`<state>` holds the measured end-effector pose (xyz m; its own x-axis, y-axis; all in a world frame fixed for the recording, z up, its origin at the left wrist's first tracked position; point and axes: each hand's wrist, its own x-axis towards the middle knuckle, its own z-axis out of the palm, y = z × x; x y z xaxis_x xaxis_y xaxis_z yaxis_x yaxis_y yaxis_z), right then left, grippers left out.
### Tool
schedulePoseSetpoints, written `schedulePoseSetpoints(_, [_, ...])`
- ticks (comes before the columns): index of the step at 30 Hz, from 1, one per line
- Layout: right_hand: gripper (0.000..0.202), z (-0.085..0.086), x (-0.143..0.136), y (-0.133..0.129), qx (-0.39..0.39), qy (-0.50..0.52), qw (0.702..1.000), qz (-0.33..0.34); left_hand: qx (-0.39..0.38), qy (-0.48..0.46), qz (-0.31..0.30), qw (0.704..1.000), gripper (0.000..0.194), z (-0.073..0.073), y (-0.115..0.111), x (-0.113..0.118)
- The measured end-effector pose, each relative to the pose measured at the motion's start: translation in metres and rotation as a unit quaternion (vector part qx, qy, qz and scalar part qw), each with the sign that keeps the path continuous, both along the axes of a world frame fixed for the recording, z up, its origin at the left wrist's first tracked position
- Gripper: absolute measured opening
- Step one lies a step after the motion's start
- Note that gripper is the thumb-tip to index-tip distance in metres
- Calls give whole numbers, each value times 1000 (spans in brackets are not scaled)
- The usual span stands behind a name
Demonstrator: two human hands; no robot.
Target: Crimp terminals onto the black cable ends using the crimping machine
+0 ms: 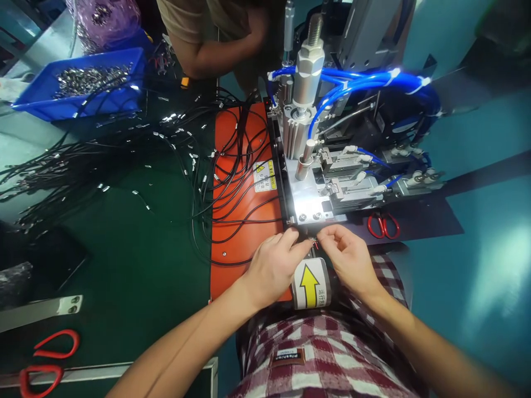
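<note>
Work seemingly midway: my left hand and right hand pinch a red-wired end, apparently unfinished, beside the machine; finished count unclear.

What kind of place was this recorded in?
Likely a factory assembly bench: a pneumatic machine with blue air hoses, a blue bin of small metal parts, and bundled black cables.

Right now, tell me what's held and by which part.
The left hand seems to pinch a thin red wire near its end; right hand: unclear.
</note>
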<state>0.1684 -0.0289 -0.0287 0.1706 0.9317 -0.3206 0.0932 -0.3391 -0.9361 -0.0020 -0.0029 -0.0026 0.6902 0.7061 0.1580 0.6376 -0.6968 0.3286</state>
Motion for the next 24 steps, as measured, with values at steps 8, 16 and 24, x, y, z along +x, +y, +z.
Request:
schedulePoseSetpoints(8, [30,11,2,8,-96,59,994,-5,-15,16,-6,1000,34,1,0,-1])
schedulePoseSetpoints(16, [37,15,4,-9,-128,133,983,-15,-20,17,-2,1000,34,2,1,0])
schedulePoseSetpoints(24, [18,19,7,-9,24,-200,978,57,-28,7,-3,1000,35,1,1,-1])
